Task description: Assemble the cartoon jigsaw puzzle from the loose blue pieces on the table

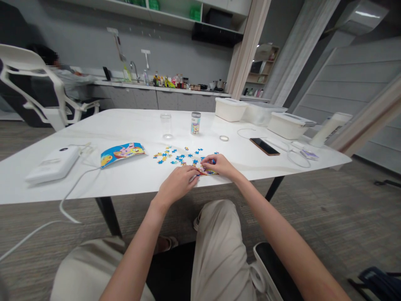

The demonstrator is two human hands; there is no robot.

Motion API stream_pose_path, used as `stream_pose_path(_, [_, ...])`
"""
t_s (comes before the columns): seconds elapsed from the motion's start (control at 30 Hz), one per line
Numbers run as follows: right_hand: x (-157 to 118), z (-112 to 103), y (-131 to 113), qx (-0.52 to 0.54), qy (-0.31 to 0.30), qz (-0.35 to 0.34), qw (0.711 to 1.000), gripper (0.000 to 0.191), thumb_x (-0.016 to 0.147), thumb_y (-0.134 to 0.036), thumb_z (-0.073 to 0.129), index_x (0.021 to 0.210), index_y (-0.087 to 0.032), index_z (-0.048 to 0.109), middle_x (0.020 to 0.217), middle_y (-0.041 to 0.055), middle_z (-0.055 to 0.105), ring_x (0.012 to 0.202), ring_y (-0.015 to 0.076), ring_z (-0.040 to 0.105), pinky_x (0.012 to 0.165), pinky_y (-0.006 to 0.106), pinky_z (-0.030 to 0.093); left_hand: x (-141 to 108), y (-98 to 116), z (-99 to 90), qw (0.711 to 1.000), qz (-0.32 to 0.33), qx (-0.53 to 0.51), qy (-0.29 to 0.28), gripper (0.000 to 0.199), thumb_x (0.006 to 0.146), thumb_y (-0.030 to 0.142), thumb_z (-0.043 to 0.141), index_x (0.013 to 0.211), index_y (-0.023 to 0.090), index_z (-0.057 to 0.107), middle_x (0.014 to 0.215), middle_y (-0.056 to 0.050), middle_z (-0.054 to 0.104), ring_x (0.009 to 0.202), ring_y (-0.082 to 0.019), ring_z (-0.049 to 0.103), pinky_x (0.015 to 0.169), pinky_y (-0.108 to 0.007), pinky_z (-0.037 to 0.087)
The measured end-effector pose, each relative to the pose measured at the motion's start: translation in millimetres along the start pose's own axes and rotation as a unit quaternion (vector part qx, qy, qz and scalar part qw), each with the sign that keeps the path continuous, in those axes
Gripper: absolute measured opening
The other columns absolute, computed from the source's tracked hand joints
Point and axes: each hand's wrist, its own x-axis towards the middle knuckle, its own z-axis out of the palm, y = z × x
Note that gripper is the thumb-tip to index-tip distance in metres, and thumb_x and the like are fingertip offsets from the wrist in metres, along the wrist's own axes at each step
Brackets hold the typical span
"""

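Note:
A small joined part of a jigsaw puzzle point(209, 172), red and yellow, lies at the near edge of the white table, partly covered by both hands. My left hand point(178, 183) rests at its left side, fingers bent and closed, with a bit of blue jigsaw piece at the thumb tip. Over the joined part, my right hand point(222, 166) pinches with thumb and forefinger; what it holds is mostly hidden. Loose jigsaw pieces point(180, 158), mainly blue and yellow, are scattered just beyond the hands. A curved cartoon picture sheet point(123, 154) stands out to the left.
Behind the pieces stand a clear jar point(166, 126) and a cartoon-labelled can point(195, 123), with a ring-shaped lid point(224, 138) nearby. A phone point(265, 146), cables and white boxes point(230, 109) occupy the right. A white device point(53, 164) lies left; a person point(70, 81) sits beyond.

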Motion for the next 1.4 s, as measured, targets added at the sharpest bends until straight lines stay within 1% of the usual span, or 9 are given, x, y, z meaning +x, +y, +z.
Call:
stream_pose_path(0.27, [-0.3,2.7,2.6,-0.004,-0.012,-0.015,1.0,0.015,0.076,-0.024,0.065,0.083,-0.016,0.075,0.069,0.0011,0.069,0.059,0.0106,0.051,0.058,0.023,0.039,-0.3,0.3,0.0,1.0,0.003,-0.004,0.007,0.023,0.093,0.023,0.049,0.108,0.019,0.067,0.114,-0.007,0.067,0.108,-0.021,0.06,0.097,-0.038,0.046])
stream_pose_path(0.47, [-0.5,3.6,4.2,-0.054,-0.007,-0.07,0.996,0.01,0.076,-0.021,0.066,0.081,-0.016,0.073,0.082,0.0041,0.067,0.068,0.0121,0.054,0.065,0.025,0.043,-0.5,0.3,-0.2,1.0,0.004,-0.002,0.003,0.023,0.094,0.024,0.05,0.108,0.019,0.067,0.115,-0.006,0.067,0.108,-0.021,0.06,0.098,-0.038,0.045])
stream_pose_path(0.63, [-1.9,3.6,2.5,-0.078,-0.004,-0.088,0.993,0.007,0.078,-0.018,0.066,0.08,-0.017,0.072,0.081,0.0033,0.065,0.071,0.0129,0.057,0.069,0.026,0.044,-0.4,0.7,-0.5,1.0,0.001,0.001,0.0,0.023,0.094,0.024,0.05,0.109,0.019,0.066,0.116,-0.006,0.067,0.109,-0.021,0.06,0.1,-0.039,0.044])
stream_pose_path(0.83, [-13.0,4.5,-0.5,-0.133,0.036,-0.148,0.979,0.016,0.079,-0.012,0.062,0.079,-0.02,0.076,0.082,0.0055,0.066,0.081,0.0179,0.06,0.076,0.032,0.047,-0.1,0.6,0.0,1.0,0.002,0.0,0.003,0.023,0.094,0.024,0.049,0.107,0.019,0.067,0.114,-0.007,0.068,0.108,-0.021,0.06,0.098,-0.038,0.045])
stream_pose_path(1.0, [-17.8,4.9,-2.2,-0.174,0.019,-0.192,0.966,0.014,0.082,-0.018,0.063,0.078,-0.02,0.076,0.085,0.0075,0.064,0.083,0.0196,0.058,0.076,0.034,0.047,-0.4,1.0,0.4,1.0,0.004,0.003,0.004,0.023,0.094,0.024,0.048,0.106,0.019,0.067,0.114,-0.007,0.067,0.108,-0.022,0.061,0.098,-0.039,0.046])
stream_pose_path(1.17, [-20.7,4.4,-9.5,-0.211,0.002,-0.217,0.953,0.023,0.088,-0.023,0.056,0.073,-0.02,0.073,0.084,0.0084,0.062,0.081,0.0194,0.056,0.074,0.033,0.045,-0.5,0.9,0.3,1.0,-0.002,0.009,0.001,0.024,0.094,0.025,0.048,0.108,0.019,0.066,0.115,-0.007,0.067,0.109,-0.022,0.06,0.099,-0.039,0.045])
stream_pose_path(1.3, [-21.6,6.7,-12.5,-0.21,0.01,-0.214,0.954,0.025,0.088,-0.023,0.053,0.072,-0.019,0.071,0.083,0.0088,0.062,0.082,0.0198,0.056,0.074,0.032,0.044,-0.8,1.0,0.0,1.0,0.0,0.012,0.0,0.024,0.094,0.026,0.048,0.108,0.018,0.066,0.115,-0.007,0.067,0.108,-0.022,0.06,0.097,-0.039,0.046])
stream_pose_path(1.37, [-18.9,5.8,-9.4,-0.188,0.052,-0.18,0.964,0.025,0.09,-0.023,0.05,0.074,-0.018,0.069,0.081,0.0083,0.063,0.081,0.0199,0.056,0.076,0.032,0.044,-1.1,1.6,-0.2,1.0,0.0,0.012,0.002,0.023,0.094,0.025,0.048,0.107,0.018,0.066,0.114,-0.007,0.067,0.107,-0.022,0.06,0.097,-0.039,0.046])
stream_pose_path(1.4, [-16.4,3.9,-5.7,-0.172,0.094,-0.148,0.969,0.026,0.09,-0.023,0.047,0.077,-0.018,0.069,0.08,0.0079,0.064,0.08,0.0198,0.057,0.077,0.032,0.044,-1.3,1.9,-0.3,1.0,-0.001,0.014,0.003,0.023,0.094,0.024,0.048,0.107,0.019,0.066,0.114,-0.007,0.067,0.107,-0.022,0.06,0.096,-0.039,0.046])
